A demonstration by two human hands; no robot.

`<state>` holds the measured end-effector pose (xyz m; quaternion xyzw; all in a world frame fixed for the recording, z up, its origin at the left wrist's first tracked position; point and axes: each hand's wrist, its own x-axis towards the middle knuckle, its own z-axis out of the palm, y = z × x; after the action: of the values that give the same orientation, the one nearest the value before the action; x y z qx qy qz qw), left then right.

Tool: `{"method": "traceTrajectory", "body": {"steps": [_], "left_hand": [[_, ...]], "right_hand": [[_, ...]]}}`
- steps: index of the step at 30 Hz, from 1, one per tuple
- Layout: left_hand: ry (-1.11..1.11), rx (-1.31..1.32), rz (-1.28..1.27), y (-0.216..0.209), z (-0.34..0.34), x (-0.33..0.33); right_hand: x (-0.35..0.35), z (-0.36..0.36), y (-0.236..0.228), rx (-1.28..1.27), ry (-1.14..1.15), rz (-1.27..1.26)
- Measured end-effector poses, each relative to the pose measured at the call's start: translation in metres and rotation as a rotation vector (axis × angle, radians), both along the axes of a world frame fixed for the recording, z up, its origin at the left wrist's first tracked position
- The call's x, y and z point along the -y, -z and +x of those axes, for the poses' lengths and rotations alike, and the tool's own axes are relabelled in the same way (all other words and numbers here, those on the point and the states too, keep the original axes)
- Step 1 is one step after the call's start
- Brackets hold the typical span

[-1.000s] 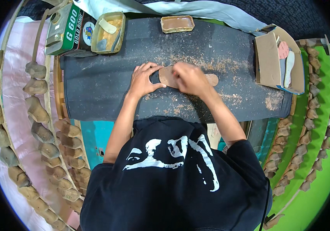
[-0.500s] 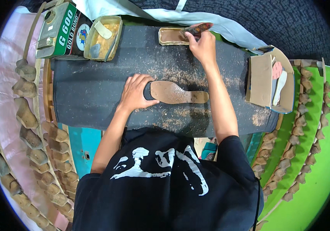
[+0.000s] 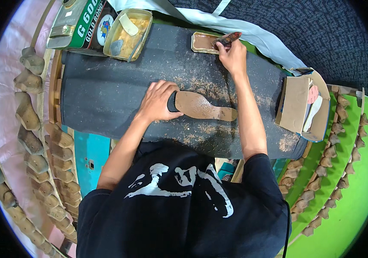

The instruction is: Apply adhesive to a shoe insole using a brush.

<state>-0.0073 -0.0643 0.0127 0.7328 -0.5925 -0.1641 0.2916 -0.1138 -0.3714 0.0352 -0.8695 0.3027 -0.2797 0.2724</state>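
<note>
A brown insole point(image 3: 201, 105) lies flat on the dark work surface, its wide end to the left and narrow end to the right. My left hand point(image 3: 160, 102) curves around the wide end, thumb and fingertips at its edges. Pale dusty marks speckle the insole's top. Farther off, my right hand point(image 3: 234, 56) grips a dark, stained brush point(image 3: 228, 39). The brush's lower end is over or in a small shallow tray point(image 3: 193, 47) of brown, glue-like liquid; my fingers partly hide that end.
A yellowish tub point(image 3: 148, 31) with scrapers stands at the far left, beside a green-and-black metal can point(image 3: 80, 26). At right is an open cardboard box point(image 3: 292, 103) holding a white-handled tool point(image 3: 313, 112). Brown shavings litter the table cloth point(image 3: 106, 81). Racks of wooden shoe lasts point(image 3: 27, 111) flank both sides.
The whole view has shifted and tilted a little. My right hand has turned the brush slightly at the tray. My left hand keeps its place at the insole.
</note>
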Motion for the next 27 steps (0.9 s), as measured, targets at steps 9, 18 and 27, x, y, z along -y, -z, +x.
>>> {"method": "traceTrajectory", "body": {"steps": [9,18,27], "left_hand": [[-0.034,0.002,-0.004,0.003,-0.003,-0.006],[0.016,-0.005,-0.064,0.004,-0.002,-0.010],[-0.027,0.005,-0.027,0.011,-0.002,-0.011]], "right_hand": [[-0.009,-0.004,-0.018,0.111,0.054,-0.013],[-0.114,-0.068,-0.037,-0.002,-0.148,0.111],[-0.180,-0.083,-0.005,-0.051,-0.325,0.082]]}}
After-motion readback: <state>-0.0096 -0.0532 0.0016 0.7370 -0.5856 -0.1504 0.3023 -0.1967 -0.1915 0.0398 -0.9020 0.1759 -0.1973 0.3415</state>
